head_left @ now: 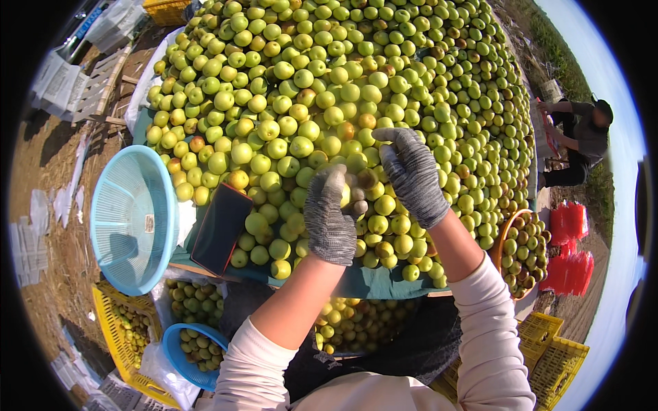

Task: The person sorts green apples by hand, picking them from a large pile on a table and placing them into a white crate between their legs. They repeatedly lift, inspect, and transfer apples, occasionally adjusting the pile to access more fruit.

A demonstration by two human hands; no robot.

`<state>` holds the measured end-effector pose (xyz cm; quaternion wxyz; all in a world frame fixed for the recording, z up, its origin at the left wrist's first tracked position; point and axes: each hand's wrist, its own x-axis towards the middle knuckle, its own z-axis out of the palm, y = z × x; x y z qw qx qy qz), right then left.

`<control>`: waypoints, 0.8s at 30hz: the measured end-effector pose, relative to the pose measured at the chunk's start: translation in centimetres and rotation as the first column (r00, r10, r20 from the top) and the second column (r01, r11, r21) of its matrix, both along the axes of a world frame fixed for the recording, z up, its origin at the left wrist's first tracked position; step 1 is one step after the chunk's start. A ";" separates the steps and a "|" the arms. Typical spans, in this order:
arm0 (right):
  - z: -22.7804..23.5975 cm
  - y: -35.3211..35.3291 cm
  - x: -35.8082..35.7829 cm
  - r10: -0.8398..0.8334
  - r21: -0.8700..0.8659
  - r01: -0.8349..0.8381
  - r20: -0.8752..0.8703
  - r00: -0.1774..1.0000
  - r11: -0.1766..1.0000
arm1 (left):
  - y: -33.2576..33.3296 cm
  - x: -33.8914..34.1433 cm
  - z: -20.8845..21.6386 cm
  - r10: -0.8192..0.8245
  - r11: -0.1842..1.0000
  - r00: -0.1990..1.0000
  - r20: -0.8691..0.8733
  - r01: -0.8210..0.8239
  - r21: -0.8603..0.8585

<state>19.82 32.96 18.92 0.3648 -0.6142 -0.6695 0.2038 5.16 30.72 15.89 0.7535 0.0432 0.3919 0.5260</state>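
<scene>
A wide heap of small, round yellow-green fruit [288,123], some blushed brown, covers the table before me. My left hand [330,219], in a grey knitted glove, is above the near middle of the heap. Its fingers are curled, and part of a green fruit [345,196] shows between them and the thumb. To its right and a little farther off, my right hand [413,177], gloved alike, hovers over the heap. Its fingers bend leftward with the thumb apart, and no fruit shows in them. The two hands do not touch.
A light-blue plastic basket [101,219] and a dark flat panel [221,229] stand at the left. Below are a blue basin [169,349] of fruit and yellow crates [110,329]. An orange-rimmed basket [504,240] of fruit and a person [582,140] are at the right.
</scene>
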 end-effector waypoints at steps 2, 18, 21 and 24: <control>-0.9 3.3 -0.4 -0.010 -0.034 0.024 0.347 0.938 0.999 | -0.4 0.1 -0.2 -0.100 0.991 0.995 -0.007 0.100 0.085; 5.5 3.2 -8.5 -0.069 -0.048 0.055 -0.881 0.468 0.997 | -2.1 2.9 -1.6 -0.187 0.982 0.982 0.021 0.186 0.035; 8.1 -4.3 -16.4 0.298 0.113 -0.317 -0.718 0.629 0.942 | -2.3 3.1 -2.1 -0.219 0.975 0.972 0.086 0.214 0.057; 6.9 -4.6 -14.8 0.262 0.044 -0.294 -0.589 0.765 0.955 | -2.8 2.6 -2.4 -0.239 0.971 0.959 0.151 0.232 0.058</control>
